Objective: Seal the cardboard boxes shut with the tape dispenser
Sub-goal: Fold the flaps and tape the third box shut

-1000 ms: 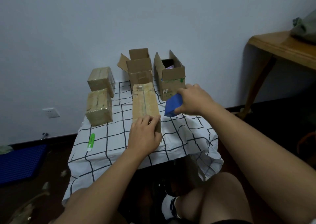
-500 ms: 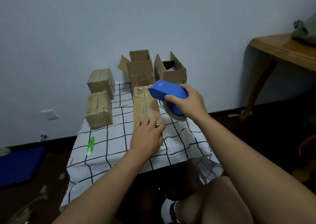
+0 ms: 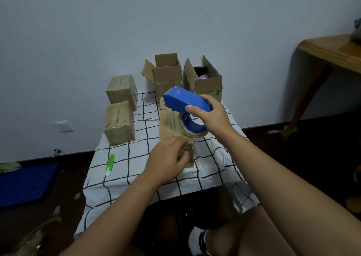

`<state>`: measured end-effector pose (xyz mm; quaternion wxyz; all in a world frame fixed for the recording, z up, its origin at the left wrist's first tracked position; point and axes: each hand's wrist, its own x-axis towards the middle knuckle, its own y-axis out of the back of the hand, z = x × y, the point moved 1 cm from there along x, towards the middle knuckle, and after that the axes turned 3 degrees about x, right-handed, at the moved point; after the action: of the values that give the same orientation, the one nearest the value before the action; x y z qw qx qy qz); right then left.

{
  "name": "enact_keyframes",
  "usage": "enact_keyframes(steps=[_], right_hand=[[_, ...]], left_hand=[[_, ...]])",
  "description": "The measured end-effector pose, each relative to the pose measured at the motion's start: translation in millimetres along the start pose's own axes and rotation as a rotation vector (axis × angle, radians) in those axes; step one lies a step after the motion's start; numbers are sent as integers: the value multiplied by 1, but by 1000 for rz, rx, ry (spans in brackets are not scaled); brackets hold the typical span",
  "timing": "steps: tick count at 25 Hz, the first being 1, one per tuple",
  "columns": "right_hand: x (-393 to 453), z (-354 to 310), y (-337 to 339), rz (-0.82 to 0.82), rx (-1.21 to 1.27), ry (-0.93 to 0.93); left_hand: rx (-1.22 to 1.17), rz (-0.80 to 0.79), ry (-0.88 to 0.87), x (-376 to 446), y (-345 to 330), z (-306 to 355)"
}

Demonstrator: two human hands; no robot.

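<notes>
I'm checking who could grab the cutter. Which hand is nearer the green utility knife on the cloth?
Left. The left hand rests on the near end of the long box, just right of the green utility knife; the right hand holds the tape dispenser farther right and back.

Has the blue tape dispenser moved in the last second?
Yes. The right hand has lifted the blue tape dispenser up and leftward, from beside the long box to above it, overlapping the open boxes behind.

Blue tape dispenser above long closed box; 2 boxes open.
</notes>
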<state>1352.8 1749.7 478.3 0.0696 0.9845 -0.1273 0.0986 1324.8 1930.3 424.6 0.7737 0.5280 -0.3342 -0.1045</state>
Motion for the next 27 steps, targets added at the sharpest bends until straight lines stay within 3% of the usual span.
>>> enact_keyframes(steps=[4,7,9,14,23,27], right_hand=[[-1,3,-2,-8,-22,-4],[0,-1,-3,-23,-95,11],[1,-2,-4,-41,-131,21],[3,-1,-9,-38,-167,46],[1,-2,-11,-20,-196,42],[0,-1,-11,-13,-202,36]], left_hand=[[-152,91,105,8,-4,-3],[-180,281,261,7,-9,-9],[-176,343,276,-2,-13,-17],[-147,279,171,-6,-15,-29],[-387,307,285,-17,-21,-43],[-419,253,181,-18,-16,-55]])
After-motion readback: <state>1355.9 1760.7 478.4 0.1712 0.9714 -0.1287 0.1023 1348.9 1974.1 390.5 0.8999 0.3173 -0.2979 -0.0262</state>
